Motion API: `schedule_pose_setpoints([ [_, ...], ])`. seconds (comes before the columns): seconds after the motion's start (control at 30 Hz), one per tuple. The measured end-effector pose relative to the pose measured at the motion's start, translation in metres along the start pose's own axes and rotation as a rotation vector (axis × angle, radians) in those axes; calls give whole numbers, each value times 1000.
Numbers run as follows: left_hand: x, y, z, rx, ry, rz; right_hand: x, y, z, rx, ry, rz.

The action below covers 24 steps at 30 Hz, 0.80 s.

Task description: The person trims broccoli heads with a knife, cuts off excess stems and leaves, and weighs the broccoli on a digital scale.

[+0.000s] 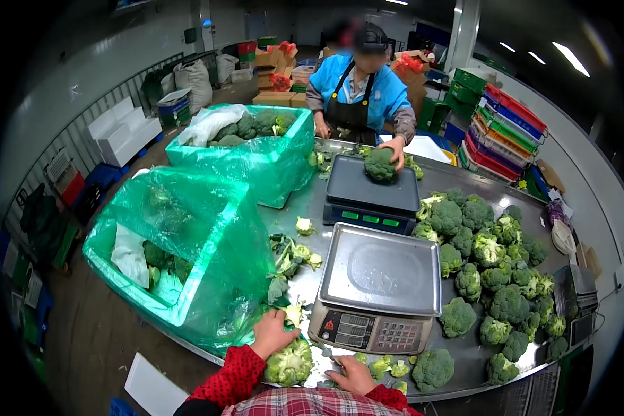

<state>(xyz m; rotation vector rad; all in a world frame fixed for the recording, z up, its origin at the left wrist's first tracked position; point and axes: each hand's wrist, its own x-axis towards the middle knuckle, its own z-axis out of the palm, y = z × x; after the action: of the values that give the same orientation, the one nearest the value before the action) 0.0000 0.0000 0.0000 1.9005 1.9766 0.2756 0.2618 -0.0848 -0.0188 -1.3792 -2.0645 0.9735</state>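
My left hand (274, 334) grips a pale green broccoli head (289, 362) at the near edge of the metal table, its fingers curled over the top of the head. My right hand (352, 376) is closed around a small knife (328, 353), with the blade pointing up and left toward the broccoli. Small broccoli trimmings (381, 366) lie beside the right hand. Just ahead stands a scale (380, 267) with a bare steel pan. Cut stalks and leaves (288, 260) lie left of it.
Many broccoli heads (492, 249) are heaped on the right. Two boxes lined with green plastic (239, 277) stand left. Across the table a person (360, 90) holds a broccoli head (381, 166) on a second scale (371, 191). Stacked crates (503, 132) stand behind at right.
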Motion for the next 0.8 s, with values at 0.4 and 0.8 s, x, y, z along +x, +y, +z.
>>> schedule_pose_setpoints([
  [0.4, -15, 2, 2, -6, 54, 7, -17, 8, 21, -33, -1, 8],
  [0.8, -17, 2, 3, -41, 89, 29, -17, 9, 23, 4, 26, 26],
])
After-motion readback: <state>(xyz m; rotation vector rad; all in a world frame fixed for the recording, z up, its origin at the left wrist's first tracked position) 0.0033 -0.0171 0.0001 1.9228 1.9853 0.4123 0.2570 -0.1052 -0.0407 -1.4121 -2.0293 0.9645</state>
